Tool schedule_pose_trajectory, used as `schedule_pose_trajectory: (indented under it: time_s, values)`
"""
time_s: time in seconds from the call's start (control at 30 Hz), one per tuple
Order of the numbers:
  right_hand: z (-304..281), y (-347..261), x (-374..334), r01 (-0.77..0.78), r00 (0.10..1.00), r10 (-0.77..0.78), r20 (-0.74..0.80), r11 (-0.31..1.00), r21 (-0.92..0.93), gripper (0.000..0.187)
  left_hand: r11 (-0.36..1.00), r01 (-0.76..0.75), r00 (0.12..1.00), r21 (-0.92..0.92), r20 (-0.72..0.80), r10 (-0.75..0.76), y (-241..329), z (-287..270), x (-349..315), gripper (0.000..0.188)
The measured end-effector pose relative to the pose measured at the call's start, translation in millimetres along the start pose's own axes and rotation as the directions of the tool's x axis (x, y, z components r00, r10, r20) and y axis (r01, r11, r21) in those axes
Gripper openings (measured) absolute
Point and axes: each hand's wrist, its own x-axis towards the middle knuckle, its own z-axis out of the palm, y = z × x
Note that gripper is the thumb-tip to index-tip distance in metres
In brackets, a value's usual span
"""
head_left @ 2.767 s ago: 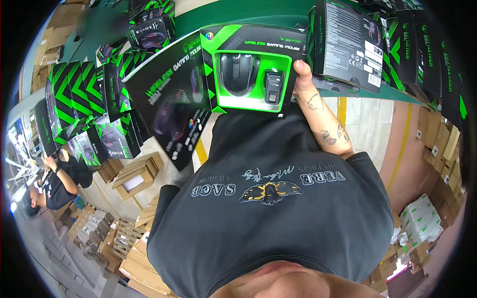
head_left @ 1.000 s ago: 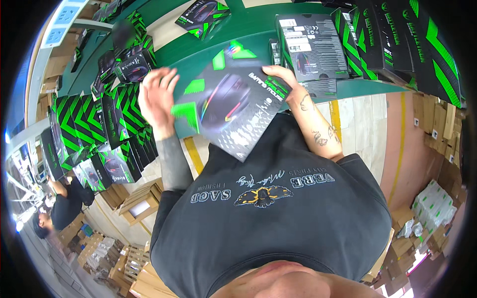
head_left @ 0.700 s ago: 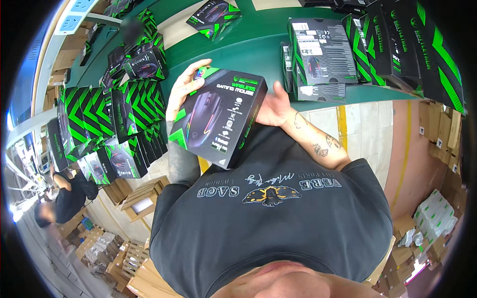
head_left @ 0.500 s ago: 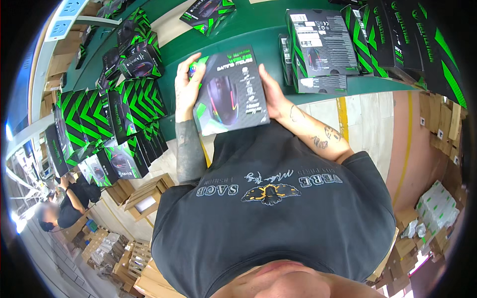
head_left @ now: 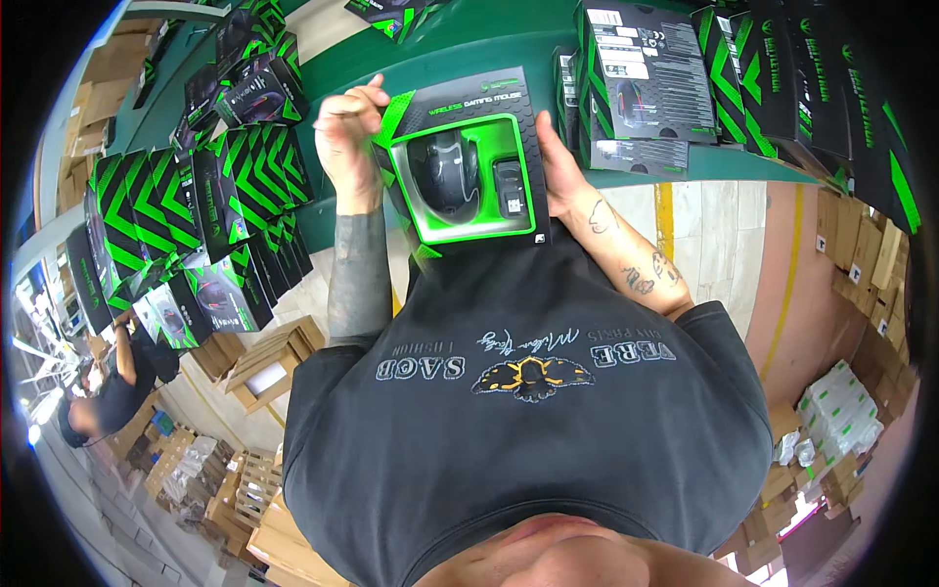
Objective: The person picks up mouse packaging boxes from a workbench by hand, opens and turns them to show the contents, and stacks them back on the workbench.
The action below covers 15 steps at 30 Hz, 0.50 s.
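Observation:
A black and green mouse box [head_left: 421,106] is held up in front of my chest, its window side facing up. Through the green-edged window show a dark computer mouse [head_left: 445,176] and a small black piece [head_left: 510,188] beside it. My right hand [head_left: 559,168] grips the box's right side, thumb along the edge and the other fingers hidden underneath. At the upper left corner, my left hand [head_left: 349,142] is raised just beside the box, slightly blurred, its fingers loosely bent and apart with nothing seen in them.
Similar mouse boxes stand in rows on the left [head_left: 147,210] and lie piled behind them [head_left: 256,93]. More boxes [head_left: 646,83] stand at the right of the green table [head_left: 469,54]. Cartons [head_left: 274,367] lie on the floor at left, where another person [head_left: 112,386] works.
The box's upper face has changed from a printed mouse picture to the window showing the mouse inside. My left hand has come off the box, slightly up and left; my right hand still grips it.

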Motion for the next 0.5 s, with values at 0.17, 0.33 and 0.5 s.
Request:
schedule_pose_trajectory:
  time_s: [0.17, 0.33, 0.5]
  values:
    - [-5.7, 1.3, -5.9, 0.072, 0.997, -0.069, 0.038, 0.994, -0.080, 0.076, 0.975, -0.113, 0.963, -0.190, 0.221, 0.154, -13.3, -12.9, 23.0, 0.054]
    - [4.3, -1.7, -4.8, 0.014, 0.997, -0.023, -0.078, 0.992, -0.124, 0.077, 0.825, 0.467, 0.884, 0.320, -0.146, -0.444, 13.4, 18.0, 1.9, 0.054]
    - [14.3, -6.5, -5.7, 0.100, 0.994, -0.109, -0.027, 0.968, -0.229, 0.086, 0.680, 0.664, 0.726, 0.312, -0.486, -0.486, 6.3, -22.9, 25.6, 0.028]
